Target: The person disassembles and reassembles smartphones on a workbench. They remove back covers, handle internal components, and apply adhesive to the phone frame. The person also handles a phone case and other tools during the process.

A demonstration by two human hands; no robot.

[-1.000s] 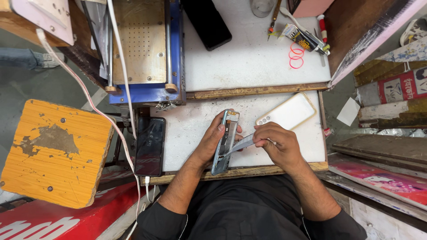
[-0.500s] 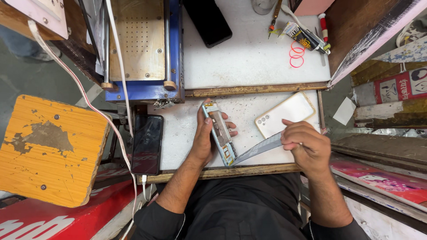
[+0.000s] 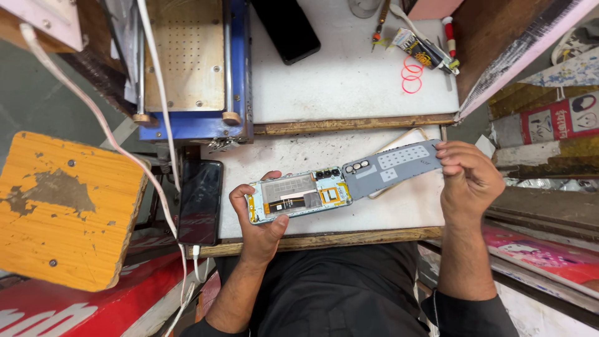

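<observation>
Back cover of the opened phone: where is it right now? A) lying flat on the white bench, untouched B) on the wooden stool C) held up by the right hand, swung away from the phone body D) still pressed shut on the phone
C: the right hand pinches the far end of the grey back cover, while the left hand grips the phone body with its insides exposed.

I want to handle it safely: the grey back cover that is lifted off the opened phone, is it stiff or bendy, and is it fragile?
The back cover looks thin and probably light: the right hand holds it up by one end alone. It seems fairly stiff, staying nearly straight, though so thin a sheet may flex or crack. The opened phone in the left hand shows bare parts, so it is likely delicate.
</observation>
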